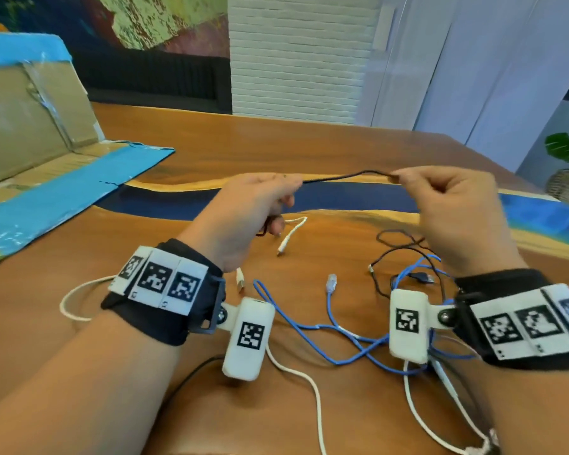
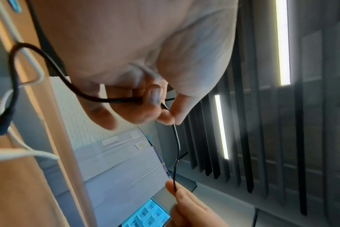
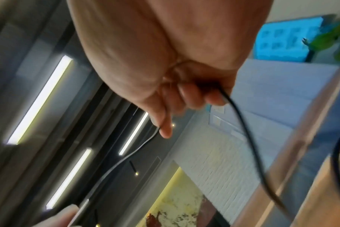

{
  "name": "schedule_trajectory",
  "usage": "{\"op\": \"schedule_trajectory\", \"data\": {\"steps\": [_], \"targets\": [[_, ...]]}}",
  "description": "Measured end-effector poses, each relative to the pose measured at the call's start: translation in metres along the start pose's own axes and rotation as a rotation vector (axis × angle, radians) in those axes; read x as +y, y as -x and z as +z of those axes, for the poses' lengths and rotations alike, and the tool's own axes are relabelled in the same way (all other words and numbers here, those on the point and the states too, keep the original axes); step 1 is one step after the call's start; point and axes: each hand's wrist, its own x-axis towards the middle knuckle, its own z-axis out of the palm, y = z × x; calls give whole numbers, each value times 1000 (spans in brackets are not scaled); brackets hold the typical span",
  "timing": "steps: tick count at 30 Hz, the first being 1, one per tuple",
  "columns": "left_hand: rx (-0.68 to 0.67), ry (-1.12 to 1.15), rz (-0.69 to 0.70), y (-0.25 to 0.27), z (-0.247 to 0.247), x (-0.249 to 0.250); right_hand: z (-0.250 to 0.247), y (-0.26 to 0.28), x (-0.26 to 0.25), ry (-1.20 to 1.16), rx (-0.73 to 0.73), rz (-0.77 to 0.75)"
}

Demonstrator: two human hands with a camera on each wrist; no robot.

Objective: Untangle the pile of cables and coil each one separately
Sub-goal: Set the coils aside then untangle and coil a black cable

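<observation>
Both hands are up over the wooden table [image 1: 309, 149], and stretched between them runs a thin black cable [image 1: 345, 176]. The left hand [image 1: 253, 208] pinches it between thumb and fingertip, other fingers curled under, with more of the cable passing through the palm and looping out below. The right hand [image 1: 454, 208] nips the far end of the span between thumb and forefinger, its remaining fingers curled in; from the right wrist view the cable also trails out from under those fingers.

This cable looks light and limp, sagging a touch between the pinches. It will likely bend any way it's led and slide through loose fingers, so a firm pinch near the free length, feeding loop by loop, seems the way to take it.

Down on the table the rest waits: a blue cable [image 1: 326, 326] with a clear plug, a white cable [image 1: 309, 382], and more black cable [image 1: 398, 254] lying near the right wrist, crossing the blue one. A flattened cardboard box [image 1: 30, 126] sits far left.
</observation>
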Motion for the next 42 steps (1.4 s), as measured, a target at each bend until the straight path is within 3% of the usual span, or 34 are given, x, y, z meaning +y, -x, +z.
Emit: {"op": "schedule_trajectory", "data": {"steps": [4,10,13,17,19,21,24,27,30,33,36,38,42], "targets": [[-27,-224,92,2,3,-3,13,5,2,395,-306,2],[-72,-303,148,5,7,-4,33,26,-20,91,-485,-74],[-72,-259,39,2,2,-2,26,19,-19,-60,-245,-113],[-16,-227,-63,-2,-6,-1,2,-5,-3,-474,145,69],[32,-113,-82,-3,-10,0,-9,-11,7,-358,231,102],[56,-17,-55,-3,-10,1,-11,-10,12,-70,178,90],[30,-86,26,-2,-4,-3,-1,-1,4,205,-42,9],[-52,-124,41,1,5,-6,17,13,-12,214,-263,-116],[-129,-87,5,6,9,-2,27,23,-22,79,-419,-80],[-226,58,-83,9,9,3,19,21,-26,-40,-350,-93],[-296,418,-149,13,9,11,10,18,-26,-158,-298,-95],[-309,606,-123,14,10,16,15,20,-24,-134,-326,-100],[-257,764,2,17,18,17,34,25,-22,5,-449,-84]]}}
